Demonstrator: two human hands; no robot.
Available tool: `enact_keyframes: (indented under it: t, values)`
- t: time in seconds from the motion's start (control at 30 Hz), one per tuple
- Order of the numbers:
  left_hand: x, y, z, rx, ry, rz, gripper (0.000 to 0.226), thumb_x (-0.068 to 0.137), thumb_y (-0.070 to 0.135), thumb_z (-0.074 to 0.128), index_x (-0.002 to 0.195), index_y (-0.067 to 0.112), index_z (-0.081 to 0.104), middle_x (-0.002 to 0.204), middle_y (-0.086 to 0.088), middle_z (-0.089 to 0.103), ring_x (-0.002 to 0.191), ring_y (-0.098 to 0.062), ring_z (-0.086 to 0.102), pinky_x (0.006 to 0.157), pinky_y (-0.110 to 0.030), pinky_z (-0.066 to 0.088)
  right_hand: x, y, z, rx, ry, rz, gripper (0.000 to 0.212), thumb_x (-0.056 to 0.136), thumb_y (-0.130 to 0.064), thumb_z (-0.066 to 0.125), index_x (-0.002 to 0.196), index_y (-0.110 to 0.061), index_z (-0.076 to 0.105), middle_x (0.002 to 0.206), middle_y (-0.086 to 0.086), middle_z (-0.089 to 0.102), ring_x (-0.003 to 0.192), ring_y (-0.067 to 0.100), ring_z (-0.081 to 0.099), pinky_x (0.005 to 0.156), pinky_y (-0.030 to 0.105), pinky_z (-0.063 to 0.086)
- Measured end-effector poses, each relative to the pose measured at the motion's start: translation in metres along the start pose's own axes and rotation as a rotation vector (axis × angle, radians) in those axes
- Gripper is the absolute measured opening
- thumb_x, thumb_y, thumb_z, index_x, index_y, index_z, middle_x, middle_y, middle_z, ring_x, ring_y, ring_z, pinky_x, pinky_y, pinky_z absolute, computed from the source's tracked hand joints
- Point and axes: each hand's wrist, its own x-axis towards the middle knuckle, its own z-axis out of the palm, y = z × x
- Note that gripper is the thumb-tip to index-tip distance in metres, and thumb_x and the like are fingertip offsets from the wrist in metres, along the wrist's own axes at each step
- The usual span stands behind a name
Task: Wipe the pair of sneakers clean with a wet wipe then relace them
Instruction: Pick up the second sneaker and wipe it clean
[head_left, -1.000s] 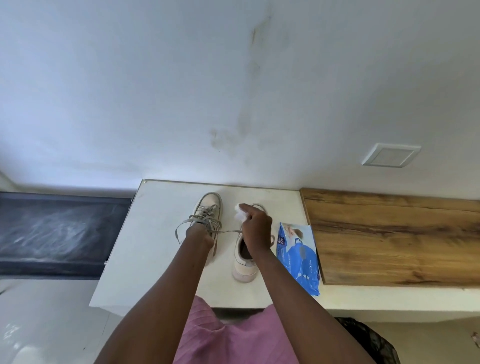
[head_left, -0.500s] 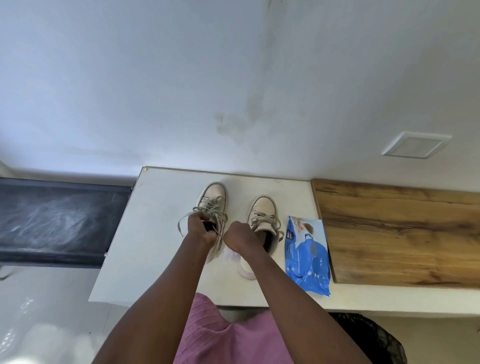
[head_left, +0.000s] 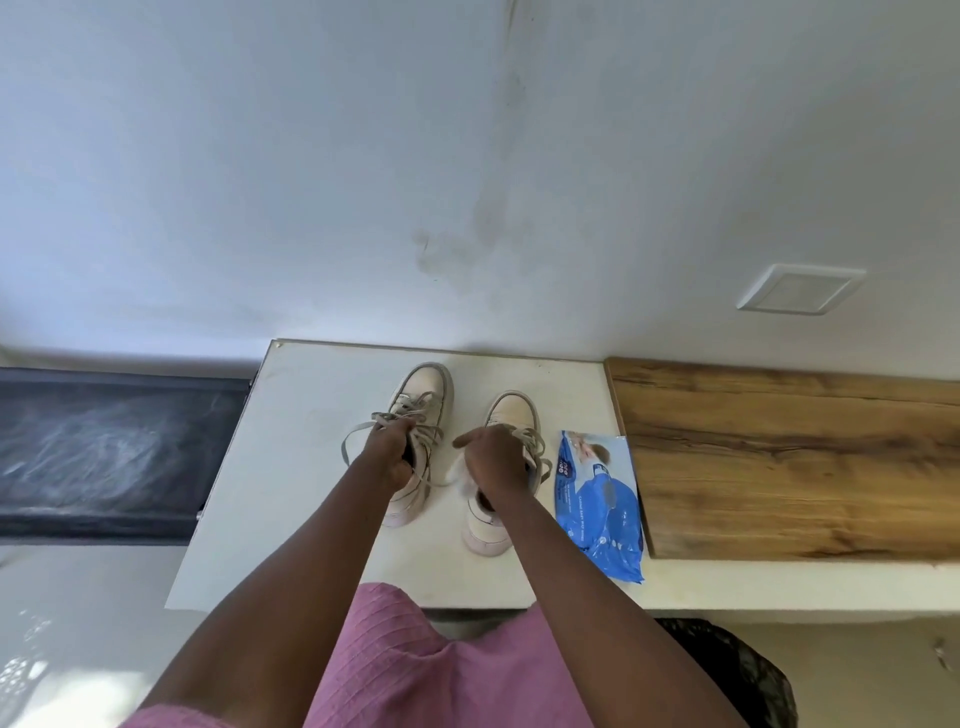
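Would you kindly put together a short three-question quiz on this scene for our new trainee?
1. True or false: the wipe pack lies to the right of the right sneaker.
2. The left hand grips: A the wipe pack, B the left sneaker, C nothing.
3. Fill in: the right hand holds a white ____ at the right sneaker.
Key: 1 true; 2 B; 3 wipe.
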Motion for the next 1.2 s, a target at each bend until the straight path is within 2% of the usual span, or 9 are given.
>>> enact_keyframes:
  t: [0.1, 0.23, 0.37, 0.43, 0.6, 0.7, 0.8, 0.97, 1.2]
  values:
    - [-0.029, 0.005, -0.004, -0.070, -0.111, 0.023, 0.024, 0.095, 0.012, 0.053, 0.116, 0.004, 0.058, 0.098, -0.017, 0.066, 0.084, -0.026, 0.064, 0.070, -0.035, 0.055, -0.007, -0.001, -0.019, 0.377, 0.118, 0.004, 0.044, 0.080, 0.009, 0.037, 0.099, -0.007, 0.073, 0.097, 0.007, 0.069, 0.090, 0.021, 0.062, 0.068, 0.017, 0.049]
    - [-0.085, 0.019, 0.001, -0.121, -0.350, 0.083, 0.031, 0.087, 0.018, 0.060, 0.115, 0.007, 0.063, 0.109, -0.016, 0.066, 0.092, -0.026, 0.066, 0.076, -0.036, 0.058, -0.019, -0.010, -0.039, 0.570, 0.289, -0.046, 0.049, 0.077, 0.008, 0.037, 0.103, -0.014, 0.072, 0.111, 0.006, 0.068, 0.096, 0.024, 0.061, 0.078, 0.027, 0.048]
    - [-0.131, 0.034, 0.014, -0.187, -0.487, 0.134, 0.025, 0.080, 0.021, 0.061, 0.098, 0.009, 0.074, 0.098, -0.013, 0.072, 0.087, -0.023, 0.071, 0.085, -0.039, 0.054, -0.038, -0.028, -0.062, 0.411, 0.518, -0.321, 0.044, 0.083, 0.012, 0.041, 0.114, -0.006, 0.067, 0.119, 0.009, 0.064, 0.108, 0.024, 0.059, 0.084, 0.010, 0.039]
    - [-0.146, 0.039, 0.017, -0.244, -0.569, 0.138, 0.032, 0.081, 0.021, 0.061, 0.108, 0.006, 0.069, 0.103, -0.015, 0.071, 0.093, -0.025, 0.069, 0.091, -0.043, 0.051, -0.049, -0.038, -0.068, 0.275, 0.610, -0.533, 0.041, 0.082, 0.015, 0.044, 0.111, -0.003, 0.068, 0.113, 0.014, 0.066, 0.103, 0.026, 0.062, 0.082, 0.003, 0.035]
    - [-0.182, 0.045, 0.019, -0.337, -0.813, 0.197, 0.045, 0.058, 0.016, 0.079, 0.099, 0.002, 0.067, 0.098, -0.015, 0.065, 0.089, -0.027, 0.065, 0.090, -0.036, 0.049, -0.081, -0.053, -0.064, -0.060, 0.694, -0.865, 0.034, 0.077, 0.011, 0.057, 0.107, 0.003, 0.067, 0.108, 0.019, 0.065, 0.101, 0.034, 0.063, 0.090, 0.026, 0.041]
    - [-0.203, 0.044, 0.018, -0.291, -0.874, 0.282, 0.042, 0.058, -0.004, 0.064, 0.100, -0.001, 0.065, 0.096, -0.017, 0.065, 0.087, -0.027, 0.065, 0.083, -0.033, 0.054, -0.100, -0.055, -0.074, -0.090, 0.796, -0.974, 0.030, 0.074, 0.006, 0.059, 0.102, 0.003, 0.069, 0.104, 0.018, 0.067, 0.098, 0.033, 0.064, 0.087, 0.032, 0.046]
    - [-0.232, 0.041, 0.026, -0.134, -0.809, 0.383, 0.049, 0.061, -0.015, 0.042, 0.105, -0.006, 0.064, 0.098, -0.021, 0.069, 0.089, -0.031, 0.068, 0.080, -0.040, 0.057, -0.111, -0.056, -0.090, -0.018, 0.785, -1.023, 0.030, 0.073, 0.006, 0.054, 0.098, 0.002, 0.071, 0.102, 0.015, 0.068, 0.096, 0.032, 0.065, 0.086, 0.037, 0.052]
    - [-0.248, 0.037, 0.042, 0.007, -0.414, 0.611, 0.051, 0.068, -0.023, 0.043, 0.115, -0.008, 0.058, 0.085, -0.013, 0.068, 0.078, -0.029, 0.064, 0.072, -0.036, 0.056, -0.125, -0.059, -0.101, -0.034, 0.719, -1.091, 0.026, 0.072, 0.005, 0.059, 0.094, 0.003, 0.072, 0.097, 0.017, 0.070, 0.088, 0.030, 0.068, 0.077, 0.041, 0.057]
    - [-0.264, 0.030, 0.038, -0.157, -0.523, 0.408, 0.028, 0.086, 0.004, 0.055, 0.112, -0.001, 0.063, 0.094, -0.018, 0.069, 0.087, -0.031, 0.064, 0.084, -0.042, 0.052, -0.138, -0.052, -0.107, -0.133, 0.718, -1.190, 0.026, 0.071, 0.003, 0.066, 0.095, -0.001, 0.073, 0.096, 0.012, 0.071, 0.085, 0.026, 0.069, 0.073, 0.029, 0.056]
